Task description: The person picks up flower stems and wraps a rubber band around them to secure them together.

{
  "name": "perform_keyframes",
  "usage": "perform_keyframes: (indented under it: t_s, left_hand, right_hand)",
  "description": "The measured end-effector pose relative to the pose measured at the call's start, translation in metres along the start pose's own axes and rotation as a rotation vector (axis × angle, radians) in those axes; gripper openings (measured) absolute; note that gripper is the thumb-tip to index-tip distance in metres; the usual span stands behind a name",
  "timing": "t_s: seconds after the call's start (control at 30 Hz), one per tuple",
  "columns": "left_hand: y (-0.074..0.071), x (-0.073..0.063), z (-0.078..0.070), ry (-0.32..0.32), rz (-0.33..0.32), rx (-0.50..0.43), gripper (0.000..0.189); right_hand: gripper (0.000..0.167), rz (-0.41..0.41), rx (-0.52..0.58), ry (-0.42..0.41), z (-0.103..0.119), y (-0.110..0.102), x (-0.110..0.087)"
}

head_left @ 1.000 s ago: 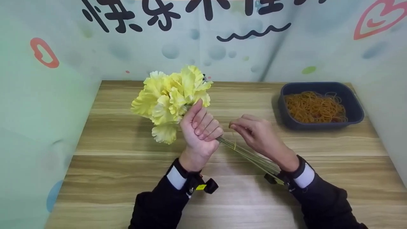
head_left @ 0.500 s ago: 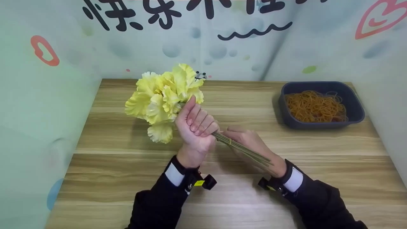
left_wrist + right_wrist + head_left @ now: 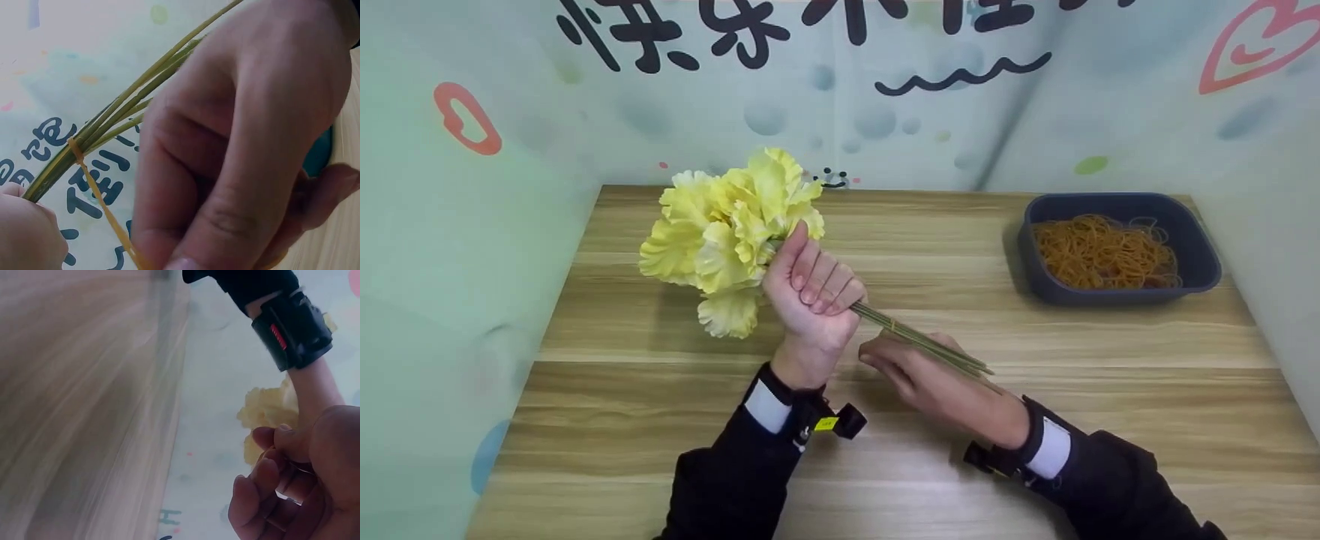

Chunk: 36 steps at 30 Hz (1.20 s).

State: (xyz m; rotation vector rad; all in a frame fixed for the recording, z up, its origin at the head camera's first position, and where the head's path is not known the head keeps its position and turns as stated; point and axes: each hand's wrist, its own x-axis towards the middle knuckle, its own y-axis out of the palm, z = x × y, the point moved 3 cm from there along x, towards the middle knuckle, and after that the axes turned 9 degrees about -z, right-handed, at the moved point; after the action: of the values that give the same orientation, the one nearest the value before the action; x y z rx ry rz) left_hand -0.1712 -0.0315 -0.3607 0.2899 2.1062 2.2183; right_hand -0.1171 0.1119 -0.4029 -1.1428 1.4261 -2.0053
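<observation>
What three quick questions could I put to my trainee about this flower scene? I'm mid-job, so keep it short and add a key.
1. Which hand grips the flower stems?
2. True or false: the elastic band stretches from the stems to the fingers of the right hand.
3. Fill in: the dark blue container holds a tangle of ____.

Key:
1. The left hand.
2. True.
3. Rubber bands.
</observation>
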Motion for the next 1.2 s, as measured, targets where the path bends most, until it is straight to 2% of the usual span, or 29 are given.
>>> perform_keyframes:
  t_s: [0.07, 0.1, 0.17, 0.37, 0.7, 1.03, 1.2]
  left_hand:
    - [-0.001, 0.001, -0.002, 0.006, 0.001, -0.003, 0.062]
    - [-0.001, 0.002, -0.002, 0.006, 0.001, -0.007, 0.062]
    - [-0.003, 0.003, -0.004, 0.010, -0.001, -0.015, 0.062]
    - [-0.004, 0.007, -0.008, 0.037, -0.021, 0.011, 0.062]
    - [-0.006, 0.008, -0.010, 0.069, -0.030, 0.052, 0.064]
    - [-0.007, 0.009, -0.009, 0.068, -0.028, 0.065, 0.064]
    - [-0.007, 0.007, -0.007, 0.059, -0.002, 0.089, 0.062]
  right_hand:
    - [0.016, 0.017, 0.082, 0.005, 0.005, -0.002, -0.001]
    - [0.017, -0.067, 0.248, 0.046, 0.007, -0.004, 0.001]
    - [0.012, -0.101, 0.302, 0.019, 0.012, -0.007, 0.000]
    - [0.004, -0.226, 0.215, -0.062, 0.022, -0.017, -0.004]
    - [0.008, -0.296, 0.206, -0.103, 0.030, -0.037, -0.006]
    - [0.014, -0.415, 0.225, -0.069, 0.014, -0.065, -0.005]
    - [0.015, -0.454, 0.228, -0.037, 0.002, -0.075, -0.005]
